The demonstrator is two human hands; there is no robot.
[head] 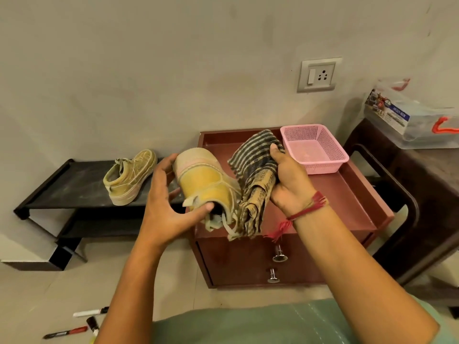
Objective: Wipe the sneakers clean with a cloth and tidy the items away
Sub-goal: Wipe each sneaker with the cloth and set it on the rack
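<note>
My left hand (162,204) grips a tan sneaker (206,181) by its heel and opening, the sole turned up and away from me, above the left edge of the red-brown cabinet. My right hand (289,183) holds a striped brown cloth (255,170) pressed against the sneaker's right side, its folds hanging down. A red thread is tied round that wrist. The second tan sneaker (130,177) stands upright on the top shelf of the black shoe rack (62,187) to the left.
A pink mesh basket (320,167) sits at the back right of the cabinet top (347,192). A dark table with a clear plastic box (422,120) stands at the right. Marker pens (87,324) lie on the floor at lower left. A wall socket (318,75) is above.
</note>
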